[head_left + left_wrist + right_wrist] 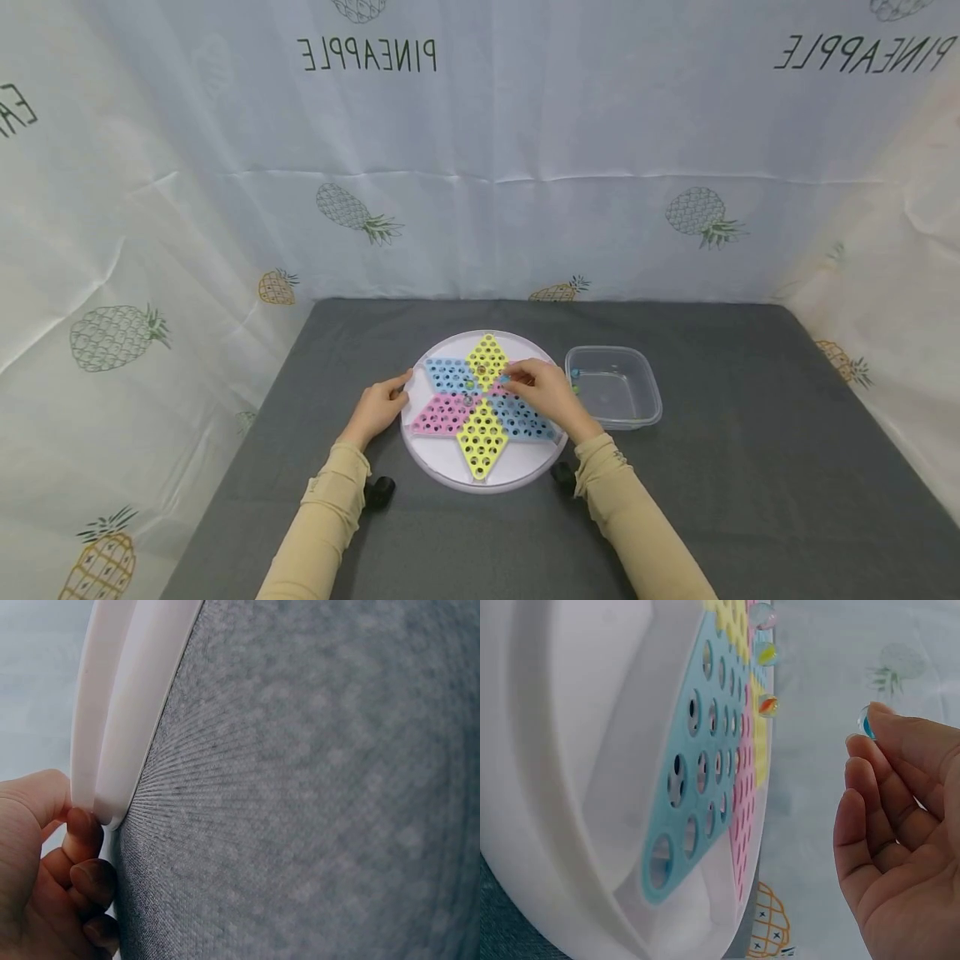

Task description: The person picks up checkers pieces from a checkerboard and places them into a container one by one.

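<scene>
A round white Chinese checkers board (438,457) with a yellow, blue and pink star of holes lies on the table. At its left edge my left hand (377,410) grips the rim (124,727) between thumb and curled fingers. Over the star's right part, my right hand (542,387) pinches a clear marble with blue inside (866,722) between thumb and index finger, raised above the holes. Three other marbles sit on the star near its centre: an orange one (768,705), a yellow-green one (766,654) and a clear pinkish one (763,616).
Just right of the board stands a clear plastic container (645,390), with a few marbles (575,374) along its left side. Dark grey cloth (720,467) covers the table. Behind hangs a pale curtain (525,233) printed with pineapples.
</scene>
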Available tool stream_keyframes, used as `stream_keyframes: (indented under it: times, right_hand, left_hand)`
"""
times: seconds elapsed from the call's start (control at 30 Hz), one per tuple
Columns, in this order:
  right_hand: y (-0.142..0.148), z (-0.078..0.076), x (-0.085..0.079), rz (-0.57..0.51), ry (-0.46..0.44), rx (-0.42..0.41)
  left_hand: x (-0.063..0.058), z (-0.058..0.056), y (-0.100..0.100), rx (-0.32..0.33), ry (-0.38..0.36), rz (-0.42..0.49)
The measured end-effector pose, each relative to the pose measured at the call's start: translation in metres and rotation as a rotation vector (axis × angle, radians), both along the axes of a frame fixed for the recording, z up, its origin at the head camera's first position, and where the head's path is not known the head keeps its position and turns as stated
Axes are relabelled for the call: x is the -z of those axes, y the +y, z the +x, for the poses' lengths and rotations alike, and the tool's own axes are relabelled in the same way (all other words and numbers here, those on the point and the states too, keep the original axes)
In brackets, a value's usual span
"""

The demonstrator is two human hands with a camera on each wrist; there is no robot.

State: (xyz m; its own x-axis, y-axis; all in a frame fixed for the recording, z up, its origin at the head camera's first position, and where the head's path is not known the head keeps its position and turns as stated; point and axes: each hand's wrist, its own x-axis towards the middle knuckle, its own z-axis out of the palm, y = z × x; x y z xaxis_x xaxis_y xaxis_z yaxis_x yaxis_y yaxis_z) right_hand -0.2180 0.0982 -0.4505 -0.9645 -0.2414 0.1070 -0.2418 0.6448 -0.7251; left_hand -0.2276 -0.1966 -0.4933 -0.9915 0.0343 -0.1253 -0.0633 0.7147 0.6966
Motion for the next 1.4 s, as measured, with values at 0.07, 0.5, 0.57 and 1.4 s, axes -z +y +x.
stream_keyframes:
  times: [0.07, 0.5, 0.57, 1.4]
  right_hand:
    - [0.002, 0.001, -0.002, -0.010, -0.003, 0.002]
    - [0.029, 0.009, -0.009, -0.041, 0.049, 0.039]
    - [0.035, 0.011, -0.009, -0.048, 0.052, 0.049]
    - [0.086, 0.010, 0.000, -0.076, 0.028, 0.190]
  left_hand:
    - [0.000, 0.000, 0.000, 0.002, 0.004, 0.004]
    - [0.000, 0.003, 0.001, 0.009, -0.009, 0.028]
    - [0.000, 0.003, 0.001, 0.009, -0.013, 0.029]
    - [0.001, 0.000, 0.000, -0.002, -0.020, 0.008]
